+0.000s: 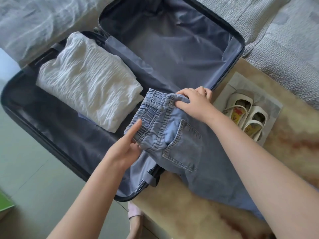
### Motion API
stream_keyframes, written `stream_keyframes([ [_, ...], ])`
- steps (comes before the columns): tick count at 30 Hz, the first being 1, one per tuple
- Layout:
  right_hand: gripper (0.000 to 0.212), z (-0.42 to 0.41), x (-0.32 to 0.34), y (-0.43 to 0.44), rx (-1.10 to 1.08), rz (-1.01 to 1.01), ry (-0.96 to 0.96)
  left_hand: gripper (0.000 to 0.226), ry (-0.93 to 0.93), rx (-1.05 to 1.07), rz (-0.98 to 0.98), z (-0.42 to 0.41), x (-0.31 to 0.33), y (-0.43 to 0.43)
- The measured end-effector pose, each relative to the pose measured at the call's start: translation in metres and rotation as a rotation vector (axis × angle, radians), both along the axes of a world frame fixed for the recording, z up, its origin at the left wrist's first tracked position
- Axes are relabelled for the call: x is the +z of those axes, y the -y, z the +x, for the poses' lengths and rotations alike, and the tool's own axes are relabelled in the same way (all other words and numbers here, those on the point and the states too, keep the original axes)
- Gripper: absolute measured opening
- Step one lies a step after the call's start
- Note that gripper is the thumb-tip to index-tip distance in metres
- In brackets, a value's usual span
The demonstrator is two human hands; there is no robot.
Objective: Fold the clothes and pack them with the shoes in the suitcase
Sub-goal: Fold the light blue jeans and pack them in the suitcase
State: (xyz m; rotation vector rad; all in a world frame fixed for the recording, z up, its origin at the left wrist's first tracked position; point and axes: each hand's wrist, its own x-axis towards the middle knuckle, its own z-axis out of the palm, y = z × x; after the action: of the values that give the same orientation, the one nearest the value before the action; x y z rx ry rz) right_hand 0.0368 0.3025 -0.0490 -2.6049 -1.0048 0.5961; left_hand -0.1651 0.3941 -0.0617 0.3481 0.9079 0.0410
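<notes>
Trousers of soft blue denim [181, 145] lie stretched for folding: right hand [195, 102] grips the waistband [155, 112], left hand [124, 149] pinches it.

Two shoes [241, 104], two garments [181, 144], one suitcase [172, 49]

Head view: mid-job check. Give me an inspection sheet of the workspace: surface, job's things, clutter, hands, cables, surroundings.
Surface: marbled tabletop, partly covered by the jeans.
Job's things: open suitcase with a folded white garment in its left-hand half; jeans across the suitcase's near edge, legs trailing over the tabletop; pair of cream shoes on a pale sheet, outside the suitcase.
Clutter: green object at the left edge.
Hands: left hand and right hand each grip the jeans' elastic waistband.
Cables: nothing seen.
Surroundings: grey bedding behind; tiled floor; pink slipper below the tabletop.
</notes>
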Motion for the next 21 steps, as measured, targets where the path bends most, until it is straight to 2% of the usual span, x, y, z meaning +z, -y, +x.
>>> stream_keyframes([
  [2,0.022,-0.002,-0.004,0.0,-0.006,-0.024,-0.028,0.049,-0.001,-0.096,0.059,-0.005,0.002,0.0],
  [4,0.021,-0.006,-0.008,0.003,-0.065,0.038,-0.007,0.048,-0.029,-0.107,0.103,-0.007,0.006,-0.002],
  [7,0.021,-0.025,-0.003,0.007,-0.249,0.256,0.127,0.042,-0.057,-0.085,0.183,-0.004,0.018,-0.003],
  [10,0.016,-0.058,0.012,0.016,-0.41,0.484,0.214,0.031,-0.131,0.075,0.253,0.006,0.03,0.002],
  [12,0.012,-0.079,0.024,0.024,-0.49,0.557,0.078,0.028,-0.141,0.096,0.274,0.013,0.039,0.007],
  [14,0.025,-0.095,0.026,0.027,-0.481,0.442,-0.096,0.027,-0.122,0.109,0.302,0.019,0.049,0.011],
  [16,0.029,-0.107,0.021,0.033,-0.411,0.351,-0.168,0.02,-0.085,0.147,0.403,0.02,0.061,0.012],
  [18,0.033,-0.114,0.026,0.04,-0.461,0.469,-0.276,0.016,-0.015,0.148,0.501,0.018,0.073,0.012],
  [21,0.034,-0.111,0.047,0.055,-0.659,0.618,-0.373,0.021,0.071,0.047,0.595,0.017,0.08,0.026],
])
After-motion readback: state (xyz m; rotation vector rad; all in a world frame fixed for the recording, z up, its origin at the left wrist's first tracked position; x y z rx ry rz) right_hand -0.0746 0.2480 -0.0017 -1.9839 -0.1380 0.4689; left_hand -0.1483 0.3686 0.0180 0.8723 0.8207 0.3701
